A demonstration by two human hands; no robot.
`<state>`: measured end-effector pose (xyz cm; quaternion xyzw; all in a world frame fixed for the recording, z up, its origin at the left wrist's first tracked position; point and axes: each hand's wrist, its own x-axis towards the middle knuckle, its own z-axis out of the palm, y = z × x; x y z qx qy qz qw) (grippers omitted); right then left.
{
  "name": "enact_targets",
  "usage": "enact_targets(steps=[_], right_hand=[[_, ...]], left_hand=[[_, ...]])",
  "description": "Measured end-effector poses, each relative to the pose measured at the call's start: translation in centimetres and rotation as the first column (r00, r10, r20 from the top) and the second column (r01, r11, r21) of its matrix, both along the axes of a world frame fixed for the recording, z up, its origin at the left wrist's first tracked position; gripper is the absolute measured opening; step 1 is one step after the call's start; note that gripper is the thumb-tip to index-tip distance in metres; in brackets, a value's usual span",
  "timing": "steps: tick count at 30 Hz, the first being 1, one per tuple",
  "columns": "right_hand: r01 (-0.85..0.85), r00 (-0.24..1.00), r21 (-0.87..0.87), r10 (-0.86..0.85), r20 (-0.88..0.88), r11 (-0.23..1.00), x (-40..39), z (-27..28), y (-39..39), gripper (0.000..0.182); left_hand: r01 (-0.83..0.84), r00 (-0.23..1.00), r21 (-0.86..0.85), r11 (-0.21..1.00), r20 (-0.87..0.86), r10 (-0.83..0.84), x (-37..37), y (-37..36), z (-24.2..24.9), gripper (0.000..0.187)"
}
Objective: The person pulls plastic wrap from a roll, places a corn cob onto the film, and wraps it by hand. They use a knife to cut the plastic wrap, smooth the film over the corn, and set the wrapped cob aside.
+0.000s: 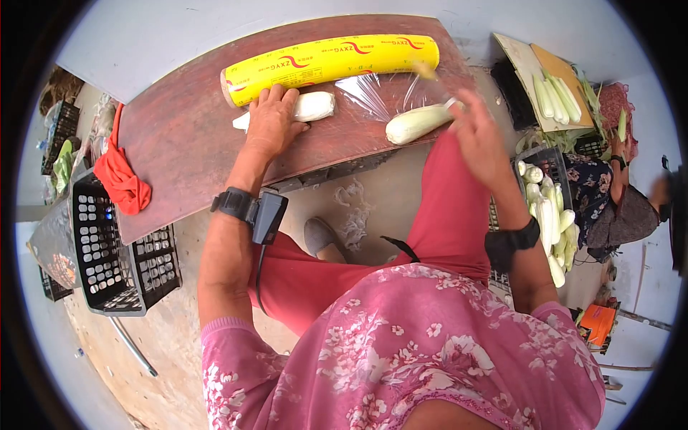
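Observation:
My left hand [271, 122] rests over a pale, husked corn cob [314, 106] on the reddish-brown table [193, 136], its fingertips by the yellow roll of plastic wrap [330, 63]. Clear film [364, 94] stretches from the roll over the tabletop. A second pale cob [418, 123] lies at the table's front edge, on the right. My right hand [479, 132], smeared by motion, is just right of that cob's end; whether its fingers hold anything is unclear. A blurred yellowish thing [424, 70] shows above it, against the roll.
A black crate [107, 251] and a red cloth [122, 175] are at the left. To the right, a crate holds several cobs [550, 215], and more cobs [557, 99] lie on a board [521, 72]. Another person [623, 208] sits at the far right.

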<state>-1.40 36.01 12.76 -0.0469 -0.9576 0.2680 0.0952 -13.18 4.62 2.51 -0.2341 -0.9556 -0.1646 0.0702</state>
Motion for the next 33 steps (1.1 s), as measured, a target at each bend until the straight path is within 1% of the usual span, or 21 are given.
enact_targets(steps=[1, 3, 4, 6, 7, 8, 9, 12, 15, 18, 21, 24, 25, 27, 28, 30, 33], right_hand=[[0.080, 0.989, 0.006, -0.079, -0.122, 0.997, -1.2, -1.2, 2.0, 0.039], [0.172, 0.940, 0.090, -0.136, -0.313, 0.981, -3.7, -3.9, 6.2, 0.036], [0.203, 0.939, 0.049, -0.180, -0.293, 0.978, -5.1, -4.9, 8.1, 0.034], [0.266, 0.934, -0.030, -0.265, -0.241, 0.964, -7.4, -6.9, 11.4, 0.030], [0.323, 0.930, -0.180, -0.347, -0.122, 0.929, -8.3, -7.7, 12.7, 0.027], [0.387, 0.914, -0.316, -0.406, 0.008, 0.866, -9.2, -8.5, 13.9, 0.026], [0.456, 0.886, -0.434, -0.439, 0.147, 0.777, -9.8, -9.1, 14.8, 0.025], [0.487, 0.873, -0.560, -0.395, 0.286, 0.670, -10.4, -10.8, 17.2, 0.019], [0.492, 0.852, -0.399, -0.333, 0.403, 0.774, -10.8, -11.5, 18.2, 0.019], [0.419, 0.898, -0.313, -0.338, 0.280, 0.853, -9.9, -11.3, 16.6, 0.026], [0.459, 0.885, -0.230, -0.419, 0.205, 0.858, -10.2, -11.8, 17.8, 0.015], [0.367, 0.926, -0.482, -0.363, 0.105, 0.795, -8.8, -8.2, 14.7, 0.016], [0.237, 0.968, -0.530, -0.246, 0.054, 0.814, -8.6, -7.1, 13.3, 0.020], [-0.026, 0.998, -0.601, -0.017, -0.066, 0.799, -8.8, -5.5, 10.0, 0.028], [-0.094, 0.992, -0.517, 0.034, -0.125, 0.851, -9.4, -5.1, 8.2, 0.027], [-0.222, 0.961, -0.324, 0.151, -0.231, 0.920, -10.6, -4.3, 4.2, 0.026], [-0.408, 0.913, -0.223, 0.391, -0.119, 0.885, -12.7, -2.9, -0.8, 0.026]], left_hand=[[-0.001, 1.000, -0.011, 1.000, 0.004, 0.001, 0.0, 0.1, 0.1, 0.064], [0.007, 1.000, -0.037, 0.999, -0.027, -0.008, -0.3, 0.0, -0.5, 0.062], [0.007, 0.999, -0.051, 0.999, -0.043, -0.009, -0.4, -0.1, -0.6, 0.060], [0.007, 1.000, -0.080, 0.997, -0.006, -0.007, -0.3, -0.1, -0.1, 0.061], [0.008, 1.000, -0.093, 0.996, 0.011, -0.007, -0.3, 0.0, 0.2, 0.061], [0.007, 1.000, -0.096, 0.995, 0.018, -0.005, -0.3, 0.1, 0.4, 0.062], [0.005, 1.000, -0.098, 0.995, 0.025, -0.003, -0.2, 0.2, 0.6, 0.064], [0.001, 0.999, -0.105, 0.995, 0.048, 0.004, -0.2, 0.3, 0.9, 0.065], [0.004, 0.999, -0.095, 0.995, 0.046, 0.001, -0.2, 0.3, 0.6, 0.064], [-0.002, 1.000, -0.073, 0.997, 0.024, 0.004, -0.1, 0.3, 0.4, 0.064], [0.001, 1.000, -0.028, 1.000, -0.012, -0.001, 0.1, 0.4, 0.1, 0.065], [-0.013, 0.998, 0.027, 1.000, -0.067, 0.015, 0.5, 0.3, -0.3, 0.066], [-0.011, 0.996, 0.045, 0.999, -0.089, 0.015, 0.6, 0.4, -0.4, 0.067], [-0.025, 0.998, 0.010, 1.000, -0.058, 0.025, 0.7, 0.5, -0.3, 0.068], [-0.027, 0.999, -0.007, 1.000, -0.043, 0.027, 0.7, 0.5, -0.2, 0.068], [-0.028, 0.996, -0.004, 1.000, -0.083, 0.028, 0.8, 0.7, -0.1, 0.069], [-0.030, 0.987, 0.021, 0.999, -0.159, 0.033, 0.7, 0.6, -0.6, 0.066]])
